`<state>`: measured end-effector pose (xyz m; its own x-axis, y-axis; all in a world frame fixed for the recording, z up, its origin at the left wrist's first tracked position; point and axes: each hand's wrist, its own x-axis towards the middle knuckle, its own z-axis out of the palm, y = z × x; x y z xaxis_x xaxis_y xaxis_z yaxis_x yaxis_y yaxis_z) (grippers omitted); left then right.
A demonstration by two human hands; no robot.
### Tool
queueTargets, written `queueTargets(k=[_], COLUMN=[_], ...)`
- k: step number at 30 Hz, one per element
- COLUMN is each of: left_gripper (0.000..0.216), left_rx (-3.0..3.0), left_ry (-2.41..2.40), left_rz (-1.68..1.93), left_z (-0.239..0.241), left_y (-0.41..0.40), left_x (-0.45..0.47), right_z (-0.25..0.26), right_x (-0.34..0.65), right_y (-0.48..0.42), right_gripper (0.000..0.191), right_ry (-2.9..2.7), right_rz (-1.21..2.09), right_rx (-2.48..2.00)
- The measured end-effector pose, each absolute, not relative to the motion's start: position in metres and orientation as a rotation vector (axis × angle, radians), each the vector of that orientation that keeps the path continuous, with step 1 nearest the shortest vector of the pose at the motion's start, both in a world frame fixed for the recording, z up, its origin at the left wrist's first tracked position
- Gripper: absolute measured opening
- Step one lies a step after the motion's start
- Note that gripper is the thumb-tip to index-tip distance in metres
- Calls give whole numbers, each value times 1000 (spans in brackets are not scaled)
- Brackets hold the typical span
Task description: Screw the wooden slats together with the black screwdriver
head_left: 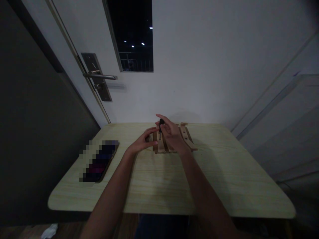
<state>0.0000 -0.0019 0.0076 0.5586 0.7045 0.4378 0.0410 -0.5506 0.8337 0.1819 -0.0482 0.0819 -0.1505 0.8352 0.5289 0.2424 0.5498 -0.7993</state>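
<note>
A small wooden slatted piece [161, 147] lies on the table near its far edge, its slats running away from me. My right hand [173, 134] is closed around the black handle of a screwdriver [161, 124], which stands nearly upright. Its metal shaft points down at the left slat; the tip's exact contact is too small to make out. At the left end of the wooden piece, my left hand [141, 142] grips the side between thumb and fingers. Two dark holes or screws show on the right slat [185, 134]. My right hand hides the middle of the piece.
A phone [103, 162], partly pixelated, lies at the left on the pale wood-grain table [154, 189]. Behind the table's far edge rises a white door [199, 66] with a metal handle [102, 76] and a dark window [134, 36]. A grey panel stands at the left.
</note>
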Motion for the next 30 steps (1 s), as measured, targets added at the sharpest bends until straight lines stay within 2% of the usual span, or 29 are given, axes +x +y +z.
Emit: queueTargets(k=[6,13,30], left_gripper=[61,59,62], left_rx=[1967,1986,1963], left_ry=[596,591,615], left_rz=[1044,1021,1056], left_z=[3,3,3], left_y=[1,2,1], left_x=[0,-1,-1], right_z=[78,78,79], right_x=[184,183,184], right_y=[-47,-44,-47], right_gripper=[43,31,42], right_ry=[-1740,-1666,-1729], right_rz=[677,610,647], right_rx=[-890,-923,-879])
